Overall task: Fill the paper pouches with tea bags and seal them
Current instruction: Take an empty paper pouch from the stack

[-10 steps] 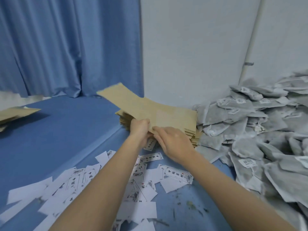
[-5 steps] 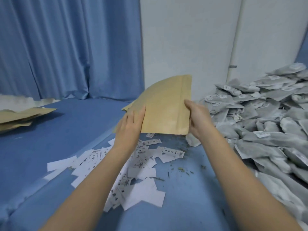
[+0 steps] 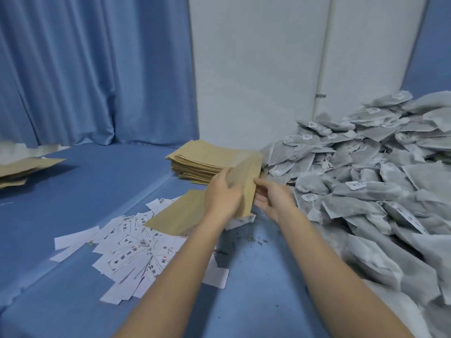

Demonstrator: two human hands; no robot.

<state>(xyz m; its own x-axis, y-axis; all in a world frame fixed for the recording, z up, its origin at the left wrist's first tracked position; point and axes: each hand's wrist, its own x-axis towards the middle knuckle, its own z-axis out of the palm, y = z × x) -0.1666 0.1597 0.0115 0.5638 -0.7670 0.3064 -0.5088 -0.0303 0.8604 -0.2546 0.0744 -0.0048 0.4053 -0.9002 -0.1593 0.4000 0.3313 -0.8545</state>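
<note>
Blue cloth [image 3: 256, 289] covers the work surface, with blue curtains [image 3: 85, 69] behind on the left and a pale wall [image 3: 256, 69] meeting them at the corner. From the head view, half a second ago the paper pouch was lifted upright and spread flat between both hands; now the pouch [image 3: 244, 181] is lower and turned edge-on, blurred, just in front of the stack of kraft pouches [image 3: 200, 162]. The left hand [image 3: 223, 193] curls its fingers around the near left side of the pouch, while the right hand [image 3: 272, 198] pinches its right edge with thumb and fingertips — both hold the same pouch. A second loose pouch [image 3: 178, 215] now lies flat under the left forearm, on top of the scattered white labels [image 3: 131, 252], partly hidden by the arm. To the right a large heap of grey tea bags [image 3: 366, 191] slopes up against the wall, touching the stack's right end — far too many to count. Another small pile of pouches [image 3: 22, 167] sits well apart at the far left edge. Counted: two hands, one held pouch, one loose pouch, two stacks; labels number in the dozens.
</note>
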